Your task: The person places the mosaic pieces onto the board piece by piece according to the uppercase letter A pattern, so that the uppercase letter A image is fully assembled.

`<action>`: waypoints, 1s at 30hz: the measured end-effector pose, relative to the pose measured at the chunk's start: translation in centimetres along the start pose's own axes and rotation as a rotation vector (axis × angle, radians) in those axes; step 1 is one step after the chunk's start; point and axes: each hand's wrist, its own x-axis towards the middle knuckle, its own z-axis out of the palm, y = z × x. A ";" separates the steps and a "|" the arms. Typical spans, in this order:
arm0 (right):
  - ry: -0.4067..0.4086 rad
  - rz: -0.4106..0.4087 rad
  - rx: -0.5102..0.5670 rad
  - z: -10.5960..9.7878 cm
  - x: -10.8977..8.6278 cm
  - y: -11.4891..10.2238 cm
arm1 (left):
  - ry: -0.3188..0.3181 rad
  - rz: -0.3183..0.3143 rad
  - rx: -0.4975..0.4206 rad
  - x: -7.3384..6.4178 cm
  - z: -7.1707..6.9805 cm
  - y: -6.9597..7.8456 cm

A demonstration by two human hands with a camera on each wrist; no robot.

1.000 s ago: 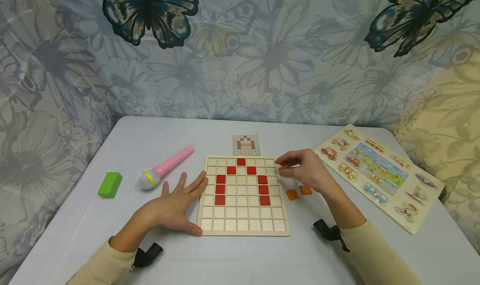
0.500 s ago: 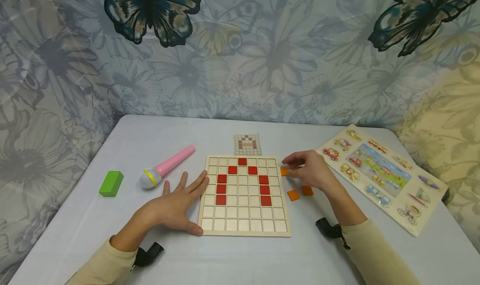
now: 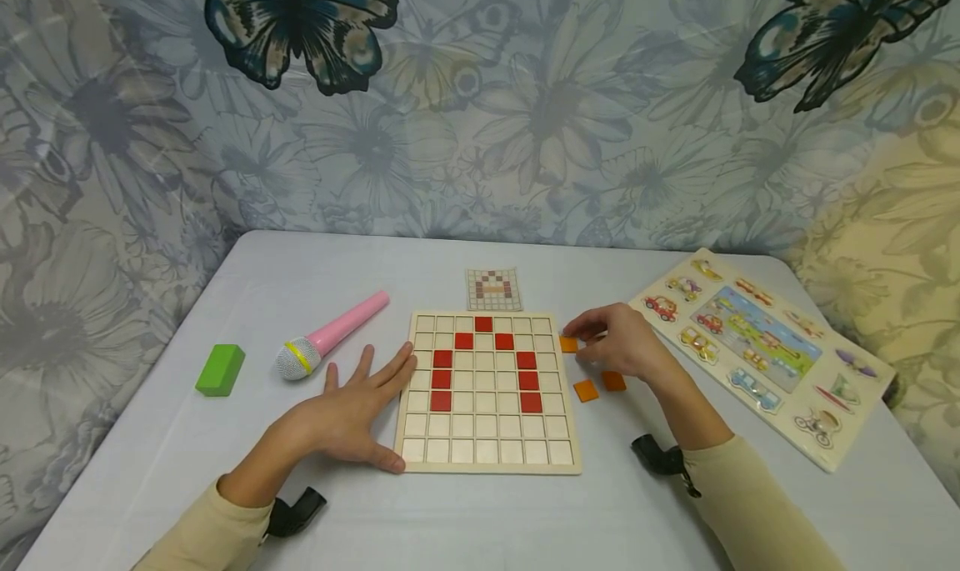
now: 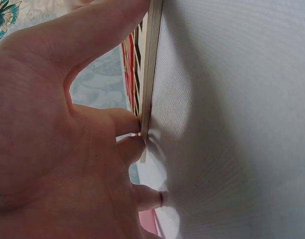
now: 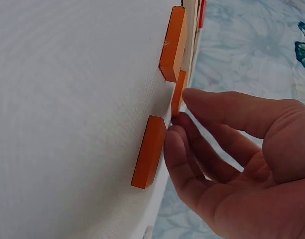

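A wooden grid board (image 3: 517, 468) has white squares and an arch of red tiles (image 3: 527, 360). My left hand (image 3: 352, 417) lies spread along its left edge, thumb and fingertips touching it. In the left wrist view the board's rim (image 4: 151, 55) runs past my thumb. Right of the board's upper corner, my right hand (image 3: 618, 342) has its fingers bent about an orange tile (image 3: 568, 345), thumb on one side and fingertips on the other. That tile (image 5: 179, 89) is partly covered. Two more orange tiles (image 3: 587, 390) lie closer to me.
A small pattern card (image 3: 493, 290) lies behind the board. To the left are a pink toy microphone (image 3: 337, 333) and a green block (image 3: 220, 370). A vehicle picture puzzle (image 3: 795, 425) lies at the right, close to my right forearm.
My right hand has shifted right and slightly toward me, off the board's edge. The orange tile by its fingers has come into sight. My left hand stays put.
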 end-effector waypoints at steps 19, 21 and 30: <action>0.000 0.039 -0.100 0.2 0.5 -0.8 | -0.008 -0.007 -0.003 0.0 0.0 0.2; 0.002 0.037 -0.112 0.2 0.5 -0.9 | -0.007 -0.005 -0.005 0.0 0.0 0.1; -0.001 -0.012 -0.141 0.1 0.9 -0.9 | -0.003 0.001 -0.003 0.0 0.1 0.0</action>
